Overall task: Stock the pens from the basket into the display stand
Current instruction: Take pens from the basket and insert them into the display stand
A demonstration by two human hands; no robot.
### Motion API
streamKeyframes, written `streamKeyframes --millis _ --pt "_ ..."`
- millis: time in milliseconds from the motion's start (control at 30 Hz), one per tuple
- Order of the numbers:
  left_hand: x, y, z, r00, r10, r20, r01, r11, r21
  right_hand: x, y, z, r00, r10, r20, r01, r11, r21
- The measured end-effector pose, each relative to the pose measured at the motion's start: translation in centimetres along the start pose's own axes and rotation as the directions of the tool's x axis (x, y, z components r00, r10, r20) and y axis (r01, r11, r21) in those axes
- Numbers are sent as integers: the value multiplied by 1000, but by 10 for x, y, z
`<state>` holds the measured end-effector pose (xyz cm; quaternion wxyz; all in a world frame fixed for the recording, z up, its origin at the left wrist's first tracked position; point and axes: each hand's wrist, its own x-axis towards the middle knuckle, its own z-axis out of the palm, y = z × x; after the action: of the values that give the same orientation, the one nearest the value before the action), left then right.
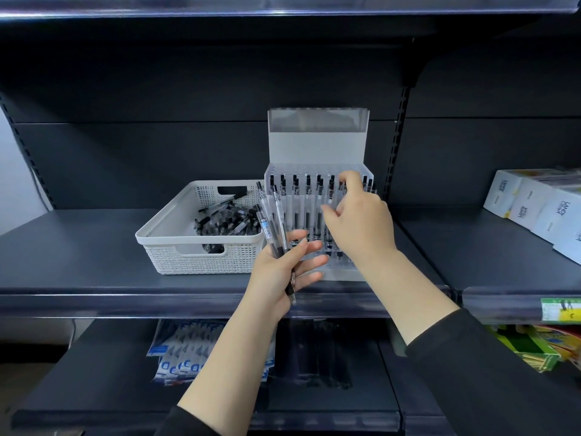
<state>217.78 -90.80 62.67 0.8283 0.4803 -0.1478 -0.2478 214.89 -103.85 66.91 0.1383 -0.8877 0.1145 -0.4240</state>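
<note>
A person in dark sleeves stands at a dark retail shelf (pixel 94 247), stocking pens; the left hand (pixel 279 272) grips a small bundle of clear-barrelled pens (pixel 273 225), their clicker ends fanned upward and their tips pointing down past the palm, the thumb across them and the other fingers only loosely curled; the right hand (pixel 358 221) reaches over the clear display stand (pixel 276 180), index finger raised toward the back row and the other fingers curled among the upright pens, though whether it pinches one of them cannot be told from this angle; the stand, with its white backboard rising behind, sits on the shelf just right of the white perforated basket (pixel 176 256) and already holds rows of pens standing upright; the basket holds a loose heap of further pens (pixel 229 218) piled toward its right side; white boxes (pixel 534 209) sit on the adjoining shelf section to the right; blue-and-white packets (pixel 179 357) lie on the shelf below, and colourful boxes (pixel 531 347) show at lower right.
</note>
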Motion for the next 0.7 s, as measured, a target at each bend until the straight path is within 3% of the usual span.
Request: streamKeyframes --millis 100,133,200,267,333,500,600,700 --pt "-1 0 2 1000 0 21 -1 999 34 -5 -9 -2 961 -196 -195 225 964 142" --pt "-2 0 4 999 1 33 -3 999 52 -7 -13 -2 964 -191 -186 227 953 199" --pt "-3 -1 7 998 2 57 -7 996 86 -7 -22 -5 999 -39 -2 37 932 361" --pt "-5 -1 10 997 2 82 -10 994 108 -5 -26 -4 970 89 225 -177 895 410" --pt "-7 -1 12 995 -3 97 -9 992 122 -5 -28 -2 946 110 304 -230 890 393" --pt "-7 -1 8 991 -7 130 -9 992 122 -2 -23 -1 936 197 292 -313 844 436" --pt "-5 -1 4 994 -19 107 8 995 98 6 -19 -6 950 215 226 -295 855 426" --pt "-2 1 -1 998 -2 56 0 999 41 14 -14 -13 946 291 142 -322 801 505"
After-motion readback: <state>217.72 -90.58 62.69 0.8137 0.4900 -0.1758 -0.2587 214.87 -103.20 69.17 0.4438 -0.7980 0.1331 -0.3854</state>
